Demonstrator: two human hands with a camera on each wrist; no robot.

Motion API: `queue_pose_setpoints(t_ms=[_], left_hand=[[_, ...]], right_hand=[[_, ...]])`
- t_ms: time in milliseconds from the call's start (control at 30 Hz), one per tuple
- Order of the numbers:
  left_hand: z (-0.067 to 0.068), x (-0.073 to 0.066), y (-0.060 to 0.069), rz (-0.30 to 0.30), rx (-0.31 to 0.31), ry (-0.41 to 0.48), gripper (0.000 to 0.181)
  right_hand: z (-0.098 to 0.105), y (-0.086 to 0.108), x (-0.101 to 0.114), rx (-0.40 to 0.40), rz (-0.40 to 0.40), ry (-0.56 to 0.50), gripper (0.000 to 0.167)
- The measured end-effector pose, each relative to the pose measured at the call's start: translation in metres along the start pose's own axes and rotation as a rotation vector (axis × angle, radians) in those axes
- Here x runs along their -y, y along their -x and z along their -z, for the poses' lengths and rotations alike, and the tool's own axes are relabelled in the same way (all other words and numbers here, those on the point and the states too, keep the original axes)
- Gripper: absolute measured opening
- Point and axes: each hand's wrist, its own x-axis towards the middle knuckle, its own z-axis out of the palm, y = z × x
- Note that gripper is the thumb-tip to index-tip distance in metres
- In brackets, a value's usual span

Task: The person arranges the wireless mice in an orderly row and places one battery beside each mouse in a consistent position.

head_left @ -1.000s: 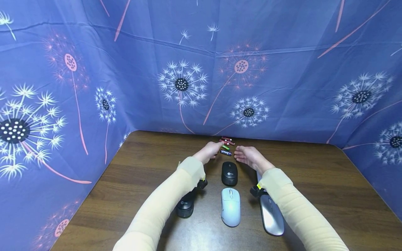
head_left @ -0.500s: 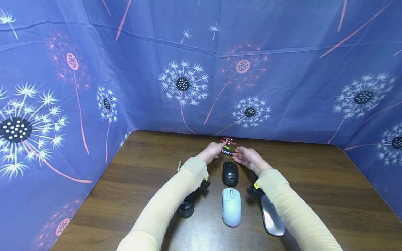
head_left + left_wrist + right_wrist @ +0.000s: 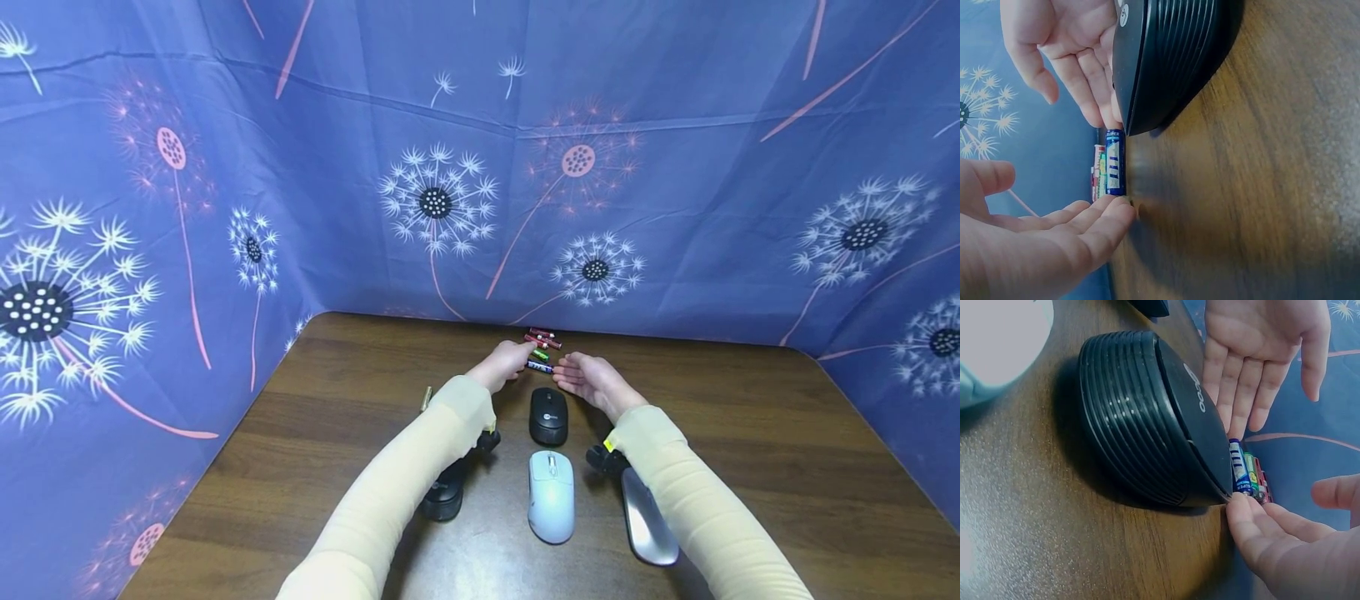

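A blue battery lies crosswise at the far middle of the table, between my two hands. Just behind it are a green battery and several red batteries. My left hand is at the blue battery's left end, fingers extended, the fingertips touching or very near it. At the other end my right hand faces it with straight fingers, the tips close to or touching the battery. Both wrist views show the blue battery between the fingertips; neither hand grips it.
A black mouse stands just in front of the hands, with a white mouse nearer. Under the left forearm sits another black mouse, beside the right a silver mouse. A gold battery lies left. A blue cloth hangs behind.
My right hand has moved slightly left, closing the gap to the blue battery's right end. The left hand has shifted slightly right. The batteries look nearly where they were.
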Motion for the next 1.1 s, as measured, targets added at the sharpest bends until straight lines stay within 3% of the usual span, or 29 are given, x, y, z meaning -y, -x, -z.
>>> queue_pose_setpoints(t_ms=[500, 733, 1100], left_hand=[[-0.002, 0.001, 0.002, 0.017, -0.025, -0.041, 0.049], [0.001, -0.002, 0.007, 0.002, -0.063, 0.009, 0.039], [0.007, -0.012, 0.017, -0.047, -0.071, 0.105, 0.043]], right_hand=[[0.001, 0.002, -0.002, 0.007, -0.025, 0.002, 0.049], [0.000, 0.005, 0.002, 0.017, -0.007, 0.008, 0.048], [0.002, 0.014, 0.016, 0.053, 0.016, -0.042, 0.037]])
